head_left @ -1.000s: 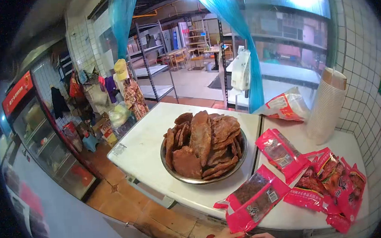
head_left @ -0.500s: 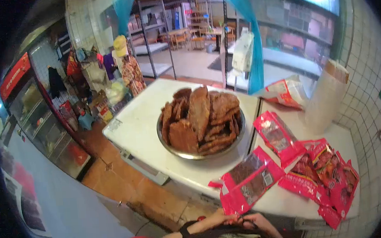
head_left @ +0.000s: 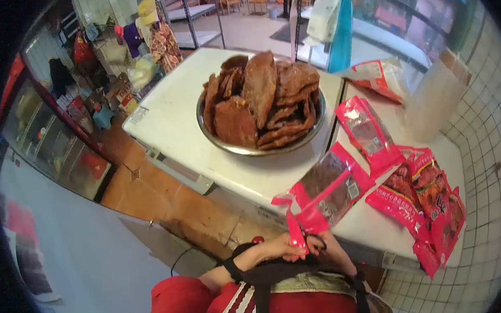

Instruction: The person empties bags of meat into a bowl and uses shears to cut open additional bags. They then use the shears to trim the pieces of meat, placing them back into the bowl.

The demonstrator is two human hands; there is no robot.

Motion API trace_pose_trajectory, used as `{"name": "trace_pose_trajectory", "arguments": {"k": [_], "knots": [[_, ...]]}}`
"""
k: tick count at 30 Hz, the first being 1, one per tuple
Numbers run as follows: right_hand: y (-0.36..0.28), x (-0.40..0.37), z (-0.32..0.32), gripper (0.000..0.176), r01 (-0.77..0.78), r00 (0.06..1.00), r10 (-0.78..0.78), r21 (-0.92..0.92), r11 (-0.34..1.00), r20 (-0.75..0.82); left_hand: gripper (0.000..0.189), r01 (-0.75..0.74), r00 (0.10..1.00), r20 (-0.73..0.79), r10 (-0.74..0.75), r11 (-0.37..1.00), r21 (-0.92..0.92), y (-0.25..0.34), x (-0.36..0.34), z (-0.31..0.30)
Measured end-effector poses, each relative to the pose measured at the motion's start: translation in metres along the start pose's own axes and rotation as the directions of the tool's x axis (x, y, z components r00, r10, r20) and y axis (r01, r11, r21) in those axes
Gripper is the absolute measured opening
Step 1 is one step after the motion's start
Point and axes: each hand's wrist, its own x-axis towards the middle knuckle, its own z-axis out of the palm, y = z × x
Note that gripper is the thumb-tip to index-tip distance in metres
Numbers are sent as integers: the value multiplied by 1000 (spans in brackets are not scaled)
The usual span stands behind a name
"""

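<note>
A pink packet [head_left: 329,178] with a clear window showing dark brown meat lies at the table's front edge. My left hand [head_left: 281,247] pinches a narrow pink strip [head_left: 296,232] at the packet's lower left corner. Close beside it, my right hand [head_left: 328,251] is closed around what look like black-handled scissors [head_left: 316,242]; their blades are hidden. Beyond the packet stands a metal bowl [head_left: 243,150] heaped with flat brown slices of meat [head_left: 236,122].
More pink packets [head_left: 369,132] and red printed packets [head_left: 430,194] lie to the right. A stack of clear plastic bags [head_left: 439,96] and a white-and-red bag [head_left: 376,79] stand by the tiled wall. A glass-door fridge [head_left: 49,143] is at the left.
The view has tilted down, so the table things appear higher. My left hand now draws the pink strip down and away from the packet's corner. The bowl stays in place.
</note>
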Motion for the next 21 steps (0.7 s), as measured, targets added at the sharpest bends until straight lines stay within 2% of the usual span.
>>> {"name": "trace_pose_trajectory", "arguments": {"k": [2, 4, 5, 6, 8, 9, 11, 13, 15, 16, 18, 19, 20, 21], "knots": [[-6, -1, 7, 20, -5, 999, 11, 179, 984, -31, 18, 17, 998, -60, -21, 997, -70, 6, -8, -2], [7, 7, 5, 27, -49, 996, 29, 239, 970, 87, 18, 1, 999, 49, 11, 970, -242, 4, -11, -13], [12, 11, 12, 33, -84, 996, 88, 385, 919, 8, 18, 18, 999, 53, -4, 965, -260, 7, -13, -13], [15, 14, 16, 33, -95, 995, 101, 391, 915, 4, 18, 0, 998, 65, 16, 970, -243, 14, -15, -9], [16, 22, 20, 39, -142, 990, 116, 575, 806, 81, 18, -23, 996, 77, 41, 974, -227, 14, -16, -8], [9, 24, 26, 40, -90, 996, 90, 518, 851, 25, 19, -24, 998, 56, 39, 969, -246, 13, -15, -9], [5, 27, 36, 40, -89, 995, 102, 537, 839, 5, 20, -16, 999, 34, 27, 962, -271, 16, -19, -9], [6, 31, 41, 41, -84, 993, 113, 552, 830, -17, 20, 2, 998, 60, 13, 969, -245, 28, -24, -10], [10, 33, 45, 38, -30, 987, 104, 493, 869, -123, 20, -15, 996, 86, 36, 971, -238, 17, -24, -19], [10, 31, 44, 38, -34, 987, 107, 493, 869, -121, 20, -36, 992, 111, 62, 974, -223, 14, -26, -23], [4, 23, 39, 36, -102, 993, 119, 391, 915, -20, 20, -65, 993, 76, 85, 969, -239, 17, -34, -27], [-3, 18, 40, 36, -100, 993, 117, 394, 914, -21, 19, -88, 994, 44, 103, 963, -255, 18, -37, -27], [-11, 9, 42, 35, -130, 987, 154, 320, 939, -52, 19, -81, 994, 46, 96, 963, -258, 18, -39, -29], [-14, 3, 44, 34, -165, 978, 191, 243, 956, -84, 27, -21, 998, 50, 22, 1000, -22, 17, -38, -32]]}}
